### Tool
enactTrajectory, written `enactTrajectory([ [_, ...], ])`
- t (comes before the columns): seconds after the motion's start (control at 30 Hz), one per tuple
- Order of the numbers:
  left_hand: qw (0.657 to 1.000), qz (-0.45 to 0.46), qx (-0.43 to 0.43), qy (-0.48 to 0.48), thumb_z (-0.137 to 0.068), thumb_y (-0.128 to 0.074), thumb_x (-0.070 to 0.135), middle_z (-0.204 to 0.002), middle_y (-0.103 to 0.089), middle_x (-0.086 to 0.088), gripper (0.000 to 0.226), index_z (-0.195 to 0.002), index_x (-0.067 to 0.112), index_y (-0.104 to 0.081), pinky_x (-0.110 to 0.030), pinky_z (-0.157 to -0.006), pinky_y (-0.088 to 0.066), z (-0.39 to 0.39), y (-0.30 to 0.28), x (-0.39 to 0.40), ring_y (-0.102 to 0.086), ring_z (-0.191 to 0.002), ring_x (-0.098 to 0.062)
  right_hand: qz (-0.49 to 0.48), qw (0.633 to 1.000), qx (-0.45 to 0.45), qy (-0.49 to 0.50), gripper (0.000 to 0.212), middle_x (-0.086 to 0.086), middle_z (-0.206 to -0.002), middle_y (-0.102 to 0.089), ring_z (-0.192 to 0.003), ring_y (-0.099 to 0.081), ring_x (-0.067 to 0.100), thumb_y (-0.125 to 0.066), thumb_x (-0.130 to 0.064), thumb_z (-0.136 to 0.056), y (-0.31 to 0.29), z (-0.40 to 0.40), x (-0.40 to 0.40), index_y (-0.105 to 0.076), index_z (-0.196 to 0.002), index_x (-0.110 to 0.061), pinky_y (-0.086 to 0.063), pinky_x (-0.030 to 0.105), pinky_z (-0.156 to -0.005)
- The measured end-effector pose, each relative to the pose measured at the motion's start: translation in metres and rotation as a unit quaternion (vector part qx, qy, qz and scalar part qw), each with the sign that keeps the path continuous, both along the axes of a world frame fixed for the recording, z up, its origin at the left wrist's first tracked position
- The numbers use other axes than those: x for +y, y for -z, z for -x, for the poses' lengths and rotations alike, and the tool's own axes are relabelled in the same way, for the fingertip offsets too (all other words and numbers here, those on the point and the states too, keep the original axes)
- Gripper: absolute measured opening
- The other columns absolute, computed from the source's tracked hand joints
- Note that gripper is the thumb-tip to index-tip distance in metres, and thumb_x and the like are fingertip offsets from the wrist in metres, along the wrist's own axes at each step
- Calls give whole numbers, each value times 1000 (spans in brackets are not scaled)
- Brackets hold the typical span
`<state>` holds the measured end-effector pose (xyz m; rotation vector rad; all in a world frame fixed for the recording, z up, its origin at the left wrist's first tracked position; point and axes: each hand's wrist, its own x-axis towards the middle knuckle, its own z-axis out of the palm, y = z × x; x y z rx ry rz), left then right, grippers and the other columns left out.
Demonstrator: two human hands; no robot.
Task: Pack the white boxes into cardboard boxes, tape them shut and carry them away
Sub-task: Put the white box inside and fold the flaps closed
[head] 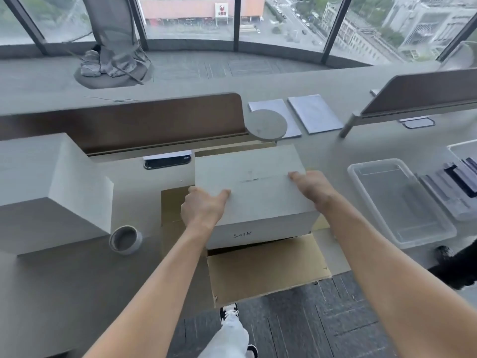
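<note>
1. Both arms are stretched out forward and down from the bottom corners of the view, bare forearms, meeting at a white box (254,187) in the middle of the desk (77,275).
2. The left hand (202,209) sits on the box's near-left corner. Thumb lies up on the top face pointing right, and the rest of the fingers curl down around the left side, so it's gripping that corner.
3. The right hand (313,188) is on the near-right edge of the top, palm down, fingers reaching left across the top face. Looks like it wraps the right edge, but the fingertips on the far side are hidden, so can't say how tight that hold is.
4. The white box itself sits partway down in an open cardboard box (265,270), flaps splayed out: one flap hangs toward the camera over the desk edge, another shows on the left. The front face has "5018" or similar handwritten on it.
5. A second, bigger white box (59,192) sits on the desk to the left, well apart from the hands.
6. A tape roll (126,239) lies just beside that box's near-right corner.
7. A clear plastic tub (402,202) is over on the right.
</note>
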<state>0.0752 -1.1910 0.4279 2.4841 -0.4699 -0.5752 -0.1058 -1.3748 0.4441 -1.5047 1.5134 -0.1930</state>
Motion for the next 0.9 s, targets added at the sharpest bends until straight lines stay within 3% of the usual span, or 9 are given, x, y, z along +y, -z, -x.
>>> enactTrajectory([
  [0.1, 1000, 5, 29, -4, -75, -68, 67, -105, -69, -5, 71, -112, 7, -58, -32, -73, -48, -4, 17, -5, -66, -97, -31, -12, 1000, 3, 8, 33, 8, -104, -73, -96, -70, 30, -63, -41, -94, 14, -6, -6, -71, -98, -9, -56, 40, -89],
  [0.23, 998, 15, 65, -16, -76, -72, 61, -109, -68, -7, 66, -112, 7, -56, -33, -74, -50, -2, 43, -5, -65, -100, -32, -38, 999, 5, 18, 28, 4, -99, -71, -95, -68, 27, -62, -40, -97, 35, -5, -5, -68, -92, -13, -50, 32, -74],
  [0.37, 996, 19, 81, -37, -78, -74, 55, -110, -67, -7, 64, -114, 6, -54, -34, -77, -50, 3, 58, -6, -63, -102, -31, -51, 998, 5, 29, 28, 7, -104, -74, -100, -70, 30, -63, -40, -95, 55, -6, -6, -69, -88, -14, -54, 37, -84],
  [0.43, 995, 13, 85, -51, -77, -76, 53, -110, -66, -8, 61, -109, 7, -53, -34, -77, -47, 6, 63, -8, -62, -102, -31, -49, 998, 13, 31, 30, 10, -104, -74, -97, -70, 31, -63, -40, -94, 63, -6, -8, -70, -86, -11, -53, 35, -79],
  [0.57, 994, 0, 82, -74, -73, -78, 50, -118, -56, -11, 66, -115, 5, -54, -42, -94, -48, 10, 67, -13, -53, -112, -33, -36, 998, 36, 27, 42, 11, -98, -75, -95, -71, 32, -64, -43, -91, 81, 0, -10, -70, -93, -2, -56, 40, -82],
  [0.63, 993, -17, 84, -79, -73, -77, 49, -118, -53, -11, 65, -116, 5, -57, -42, -99, -46, 13, 69, -14, -50, -114, -33, -26, 998, 50, 11, 42, 9, -90, -74, -93, -70, 32, -64, -43, -91, 88, 3, -10, -69, -88, -2, -54, 39, -78],
  [0.77, 991, -31, 97, -82, -66, -72, 53, -107, -63, -6, 60, -104, 8, -61, -38, -88, -51, 22, 75, -18, -58, -101, -29, 22, 991, 123, -37, 31, 7, -82, -64, -88, -62, 33, -60, -36, -93, 88, 1, -15, -60, -84, -6, -45, 34, -69],
  [0.83, 989, -41, 116, -85, -75, -75, 46, -96, -62, -3, 51, -101, 7, -56, -33, -77, -47, 27, 73, -22, -59, -93, -27, 20, 986, 156, -54, 25, 6, -82, -59, -89, -59, 34, -57, -31, -94, 90, -1, -17, -57, -91, -6, -45, 34, -71],
  [0.9, 986, -45, 132, -96, -82, -74, 41, -79, -56, 0, 38, -84, 11, -50, -32, -72, -44, 28, 74, -27, -57, -82, -27, 4, 984, 167, -57, 22, 6, -86, -58, -90, -57, 34, -53, -28, -97, 93, -2, -16, -54, -93, -6, -48, 35, -74],
])
